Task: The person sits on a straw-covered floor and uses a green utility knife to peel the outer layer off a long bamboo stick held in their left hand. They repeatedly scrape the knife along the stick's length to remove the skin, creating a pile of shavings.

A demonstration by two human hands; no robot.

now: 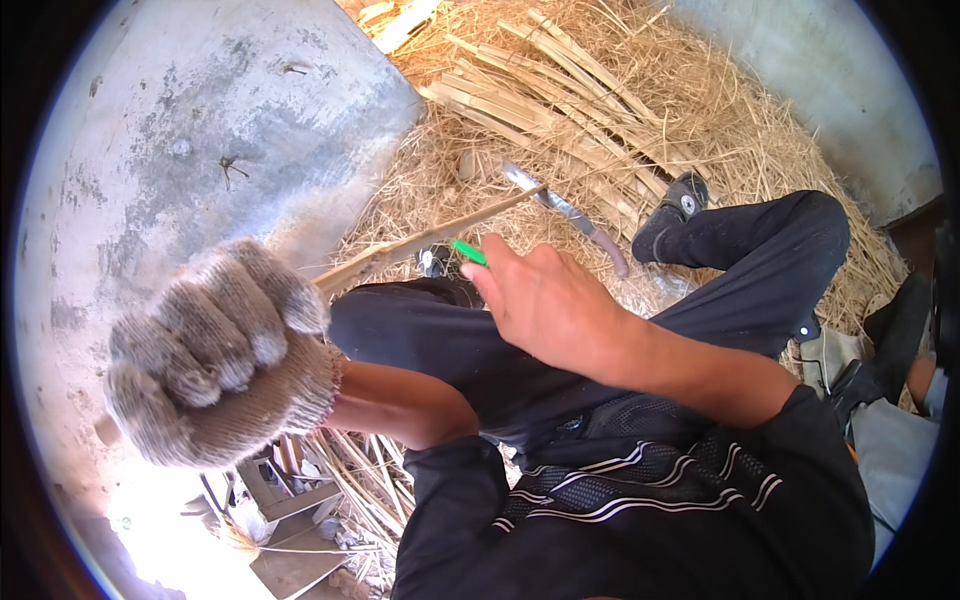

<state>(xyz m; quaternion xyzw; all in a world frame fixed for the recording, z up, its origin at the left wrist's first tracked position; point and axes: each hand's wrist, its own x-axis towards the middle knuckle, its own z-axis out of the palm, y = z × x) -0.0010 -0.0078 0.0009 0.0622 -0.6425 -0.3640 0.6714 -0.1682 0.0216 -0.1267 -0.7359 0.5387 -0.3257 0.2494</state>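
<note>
A grey knitted glove covers my left hand [220, 350], whose fingers are wrapped round a long, narrow bamboo strip [430, 236]. The strip slants up and to the right out of the fist, and a short end pokes out at the lower left. My bare right hand [560, 305] is closed just below the strip's far part. Between its thumb and index finger sticks out a small bright green piece [468, 252]; the rest of it is hidden in the fingers, so its kind cannot be made out. Whether it touches the strip is unclear.
Beyond my bent legs a large knife [565, 210] with a brown handle lies on straw-like shavings [460, 130]. Several split bamboo strips [560, 100] are piled behind it. A weathered pale wall [230, 110] rises at left. Another person's leg [895, 320] shows at right.
</note>
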